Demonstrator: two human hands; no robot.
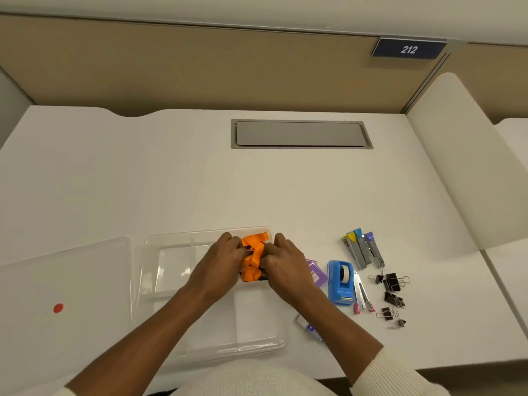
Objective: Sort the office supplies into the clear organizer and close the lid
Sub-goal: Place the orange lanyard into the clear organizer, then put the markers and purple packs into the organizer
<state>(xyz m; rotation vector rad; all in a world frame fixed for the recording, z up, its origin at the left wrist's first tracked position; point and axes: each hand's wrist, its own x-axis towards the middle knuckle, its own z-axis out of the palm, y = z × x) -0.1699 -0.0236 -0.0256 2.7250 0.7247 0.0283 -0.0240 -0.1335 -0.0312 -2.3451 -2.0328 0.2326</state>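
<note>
A clear organizer (171, 252) with several compartments sits open on the white desk in front of me. Its far right compartment holds a bunch of orange pieces (254, 258). My left hand (220, 267) and my right hand (283, 267) press in on that bunch from either side, fingers closed on it. The clear lid (65, 281) with a red dot lies flat to the left of the organizer. To the right lie a purple packet (317, 272), a blue tape dispenser (341, 281), staplers (364, 250), a staple remover (363, 295) and black binder clips (393, 295).
A small box (308, 327) lies by my right forearm near the desk's front edge. A grey cable hatch (300, 134) is set into the desk farther back. A tan partition with a "212" sign (408, 48) stands behind. A white divider (457, 155) rises at the right.
</note>
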